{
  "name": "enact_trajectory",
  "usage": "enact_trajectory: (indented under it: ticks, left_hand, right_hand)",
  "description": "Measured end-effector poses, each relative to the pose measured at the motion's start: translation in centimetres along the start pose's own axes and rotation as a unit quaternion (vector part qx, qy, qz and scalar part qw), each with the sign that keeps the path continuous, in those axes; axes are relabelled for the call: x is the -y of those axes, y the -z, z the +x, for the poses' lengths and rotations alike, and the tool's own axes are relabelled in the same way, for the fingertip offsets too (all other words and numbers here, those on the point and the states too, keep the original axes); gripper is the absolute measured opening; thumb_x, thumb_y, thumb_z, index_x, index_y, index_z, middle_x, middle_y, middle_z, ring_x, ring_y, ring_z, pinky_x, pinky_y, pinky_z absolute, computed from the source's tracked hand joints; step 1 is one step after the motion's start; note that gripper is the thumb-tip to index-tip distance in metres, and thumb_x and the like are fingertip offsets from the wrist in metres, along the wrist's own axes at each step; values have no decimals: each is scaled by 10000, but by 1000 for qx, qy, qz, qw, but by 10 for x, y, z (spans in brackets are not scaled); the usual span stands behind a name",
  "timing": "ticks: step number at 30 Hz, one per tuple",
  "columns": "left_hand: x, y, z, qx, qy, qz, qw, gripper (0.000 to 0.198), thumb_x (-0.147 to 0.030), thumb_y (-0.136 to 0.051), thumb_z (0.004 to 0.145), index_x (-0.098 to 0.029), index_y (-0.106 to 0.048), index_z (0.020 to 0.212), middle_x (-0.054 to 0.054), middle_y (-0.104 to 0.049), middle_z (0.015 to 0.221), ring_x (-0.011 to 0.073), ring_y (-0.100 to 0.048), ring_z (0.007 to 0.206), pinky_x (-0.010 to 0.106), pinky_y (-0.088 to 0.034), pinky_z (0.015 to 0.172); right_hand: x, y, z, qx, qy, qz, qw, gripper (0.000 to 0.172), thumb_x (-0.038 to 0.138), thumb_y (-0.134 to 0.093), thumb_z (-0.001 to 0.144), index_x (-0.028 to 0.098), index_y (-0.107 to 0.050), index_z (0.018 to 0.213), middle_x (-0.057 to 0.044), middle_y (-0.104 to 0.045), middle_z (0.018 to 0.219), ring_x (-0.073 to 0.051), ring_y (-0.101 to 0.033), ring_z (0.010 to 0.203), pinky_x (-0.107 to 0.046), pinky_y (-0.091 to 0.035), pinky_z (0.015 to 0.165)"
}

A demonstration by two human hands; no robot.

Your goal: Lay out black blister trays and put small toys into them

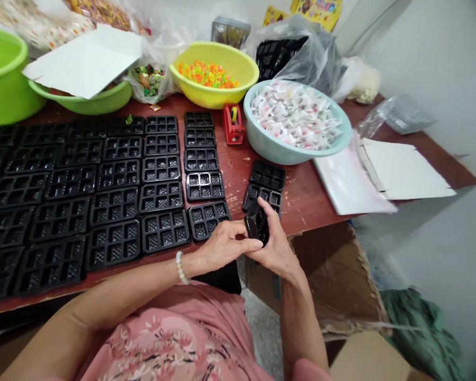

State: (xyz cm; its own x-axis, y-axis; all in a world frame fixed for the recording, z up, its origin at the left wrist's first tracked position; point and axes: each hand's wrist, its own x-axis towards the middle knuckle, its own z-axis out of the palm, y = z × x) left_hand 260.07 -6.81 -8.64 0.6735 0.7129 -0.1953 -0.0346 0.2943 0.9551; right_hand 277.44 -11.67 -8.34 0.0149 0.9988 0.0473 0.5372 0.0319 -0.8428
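Note:
Both hands grip a small stack of black plastic compartment trays (256,223), tilted on edge above the table's front edge. My left hand (227,242) pinches its left side, a beaded bracelet on the wrist. My right hand (276,246) wraps round the other side, with a finger along the top. How many trays are in the stack I cannot tell. Just behind lie two more black trays (267,175), the nearer one partly covered by my hand. To the left, rows of black trays (161,196) with square pockets cover much of the table.
A blue basin (297,154) of wrapped pieces and a yellow bowl (214,98) of colourful sweets stand at the back. Between them and the trays sits a red tape dispenser (233,127). White card (412,172) lies at right; a cardboard box (325,270) stands below the table edge.

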Motion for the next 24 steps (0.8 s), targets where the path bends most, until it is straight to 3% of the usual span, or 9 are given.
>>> enact_trajectory:
  ticks: [3,7,11,14,17,24]
  left_hand:
    - [2,4,-5,-14,31,-62,998,319,-386,-825,748,-137,-642,670,-14,-570,664,104,-439,627,256,-335,617]
    - [-3,8,-10,-11,6,-71,997,298,-345,-842,751,-136,-650,660,-9,-597,682,95,-462,633,247,-348,625]
    - [-6,11,-8,-14,-10,-44,999,281,-359,-808,802,-133,-663,718,-4,-597,704,101,-477,655,249,-366,643]
    - [-8,13,-6,-14,-18,-22,999,271,-380,-791,820,-130,-688,823,21,-629,805,123,-525,725,258,-411,684]
    - [-8,19,-8,-23,-24,-26,999,299,-403,-797,814,-136,-664,789,24,-610,831,125,-522,731,254,-417,669]
    - [-11,28,-22,-58,-19,-32,998,432,-457,-840,762,-138,-594,606,-25,-497,624,79,-398,593,235,-294,553]
  right_hand:
    - [8,0,5,59,-28,77,995,1156,382,-899,658,248,-281,1626,-145,-450,1564,-350,-528,1389,-561,-414,1218]
    - [17,3,9,94,-18,120,988,1147,364,-892,665,253,-277,1627,-127,-496,1526,-324,-594,1311,-519,-478,1167]
    - [15,4,15,67,32,48,996,1076,319,-811,708,255,-268,1634,-137,-418,1585,-349,-472,1448,-556,-382,1246]
    - [10,-1,24,15,83,-49,995,1052,374,-795,751,252,-251,1643,-170,-368,1591,-375,-394,1495,-608,-337,1260]
    - [9,-11,31,-22,107,-111,988,1075,450,-808,768,254,-226,1651,-196,-339,1589,-395,-360,1505,-643,-316,1259]
    - [19,-20,31,86,129,-32,987,1276,580,-890,712,292,-98,1670,-152,-218,1694,-389,-285,1575,-617,-269,1301]
